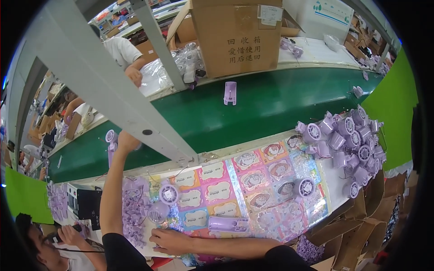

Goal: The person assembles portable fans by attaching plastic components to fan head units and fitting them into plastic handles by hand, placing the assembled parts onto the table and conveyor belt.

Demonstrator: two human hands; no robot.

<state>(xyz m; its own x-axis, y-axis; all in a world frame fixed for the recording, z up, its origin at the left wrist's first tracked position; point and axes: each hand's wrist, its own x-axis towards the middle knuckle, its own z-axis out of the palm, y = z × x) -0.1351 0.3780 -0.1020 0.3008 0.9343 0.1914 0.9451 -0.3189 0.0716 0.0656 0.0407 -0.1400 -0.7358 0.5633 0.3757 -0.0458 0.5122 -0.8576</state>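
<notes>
My left arm stretches out over the green conveyor belt (194,117). The grey post hides most of the fingers of my left hand (128,141), so its grip does not show. Just left of that hand stands a light purple fan part with a round head (111,137). Low on the work surface rests my right hand (171,241), fingers loosely bent and apart, with nothing visible in them. Beyond it are a round purple grille part (158,212) and a purple fan housing (169,194). A long purple half shell (228,224) lies to its right.
A grey metal post (104,86) slants across the view. Purple fan housings (348,140) are heaped at right, small purple parts (134,207) at left. Another purple shell (230,93) lies on the belt before a cardboard box (237,40). Other people sit at left and across.
</notes>
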